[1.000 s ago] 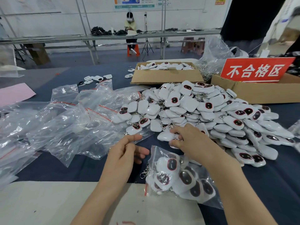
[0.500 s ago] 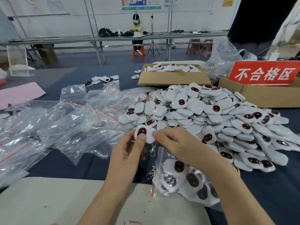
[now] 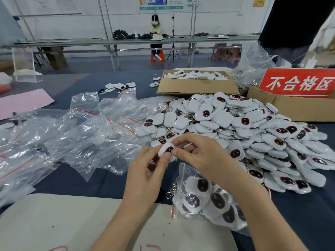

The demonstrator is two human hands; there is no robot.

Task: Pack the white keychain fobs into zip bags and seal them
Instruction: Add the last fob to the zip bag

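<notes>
Over blue table [image 3: 94,183], both hands [image 3: 145,178] [image 3: 201,158] pinch one fob [image 3: 167,149].

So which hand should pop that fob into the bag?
Probably the right hand: it pinches the fob and hangs right above the partly filled bag. The left hand, also on the fob, sits beside the bag's red-striped edge, handy for holding it open.

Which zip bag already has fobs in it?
The zip bag nearest the camera, lying just below the right hand: white fobs show through it. The bags heaped to the left look flat and empty.
</notes>
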